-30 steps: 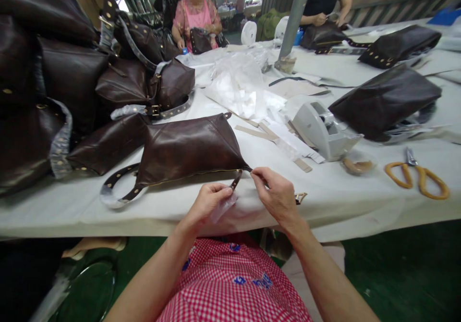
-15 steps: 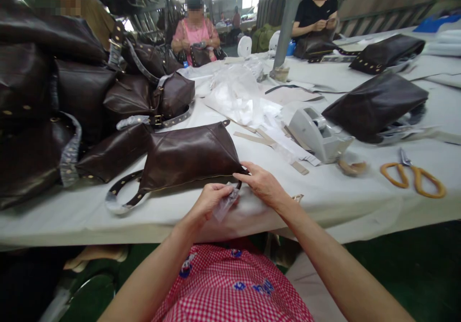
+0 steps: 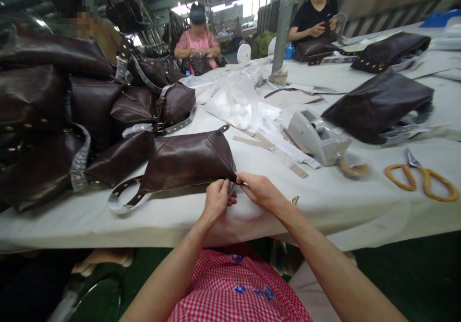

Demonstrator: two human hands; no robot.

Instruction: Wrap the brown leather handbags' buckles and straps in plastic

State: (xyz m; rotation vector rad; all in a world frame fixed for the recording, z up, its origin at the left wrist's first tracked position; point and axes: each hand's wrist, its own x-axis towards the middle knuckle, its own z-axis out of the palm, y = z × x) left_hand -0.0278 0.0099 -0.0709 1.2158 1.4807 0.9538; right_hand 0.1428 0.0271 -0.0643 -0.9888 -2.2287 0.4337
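Observation:
A dark brown leather bag (image 3: pixel 187 161) lies flat on the white table (image 3: pixel 324 206) in front of me, its studded strap (image 3: pixel 122 199) looping to the left. My left hand (image 3: pixel 217 200) is closed at the bag's near right corner, fingers pinched around the small strap end and a bit of clear plastic wrap there. My right hand (image 3: pixel 262 191) pinches the same corner from the right, fingertips meeting the left hand's. A small metal piece (image 3: pixel 294 200) lies just right of my right wrist.
A heap of brown bags (image 3: pixel 54 115) fills the left side. A grey tape dispenser (image 3: pixel 315 137), card strips, clear plastic bags (image 3: pixel 237 96), orange-handled scissors (image 3: pixel 421 180) and more bags (image 3: pixel 378 103) lie to the right. Other people work at the far end.
My left hand has moved up to the bag's corner and closed over the strap end with the plastic. My right hand shifted slightly, pinching there too. The view tilted up a little.

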